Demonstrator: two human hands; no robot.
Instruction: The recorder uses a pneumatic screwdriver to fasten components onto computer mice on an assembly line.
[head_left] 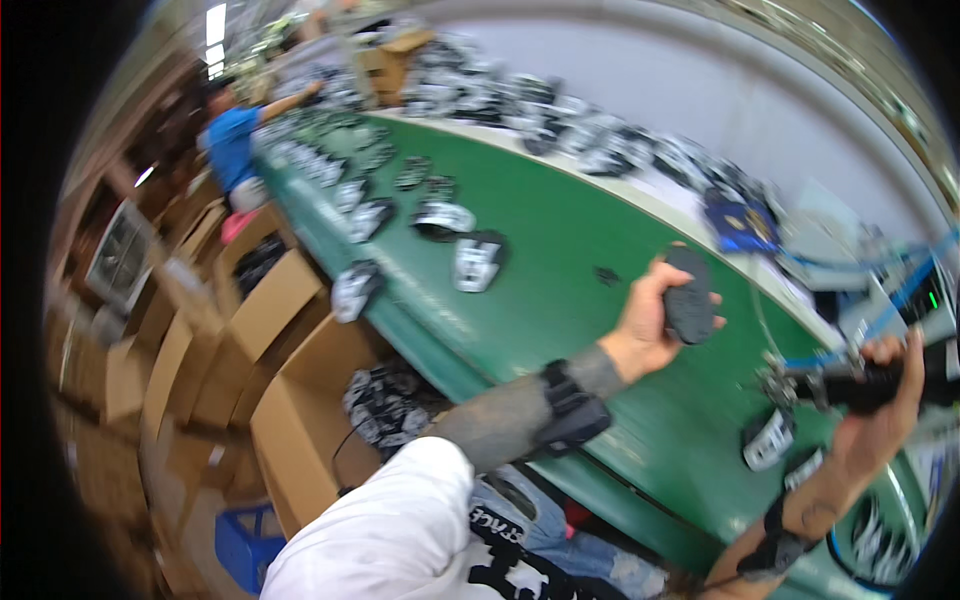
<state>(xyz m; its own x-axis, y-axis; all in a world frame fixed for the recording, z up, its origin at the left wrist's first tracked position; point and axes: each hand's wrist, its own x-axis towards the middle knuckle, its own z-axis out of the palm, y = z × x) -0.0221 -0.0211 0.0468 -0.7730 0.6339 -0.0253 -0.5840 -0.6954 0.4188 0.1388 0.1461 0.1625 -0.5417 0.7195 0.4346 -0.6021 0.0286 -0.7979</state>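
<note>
The dark oval piece (pixel 690 297) is in the left hand (pixel 643 322), over the green worktable (pixel 565 235); thumb at its left edge, fingertips showing past its right, so the grip is closed on it. The right hand (pixel 878 405) is wrapped around a black tool (pixel 872 387) with a metal front end (blurred, though the hold itself is plain enough), one finger standing up in front of it.

Between the hands lies a gap of green surface. Left of the piece there is a broader stretch, with a small dark scrap (pixel 606 275) on it, reaching to the nearest black-and-white shoe piece (pixel 480 262). The table's near edge slants under the left forearm; its far edge meets a white ledge (pixel 680 195).

On the right it is tighter: a blue hose (pixel 908 290) loops above the tool, and a shoe upper (pixel 768 440) lies below its front end, with a round container (pixel 880 540) in the lower corner. Along the ledge runs a heap of black-and-white pieces (pixel 610 145), ending near a blue bundle (pixel 740 222).

Against the near edge stands an open carton (pixel 285 450), with a blue stool (pixel 245 548) beyond. Farther up, a co-worker in blue (pixel 232 145) reaches over the table.
</note>
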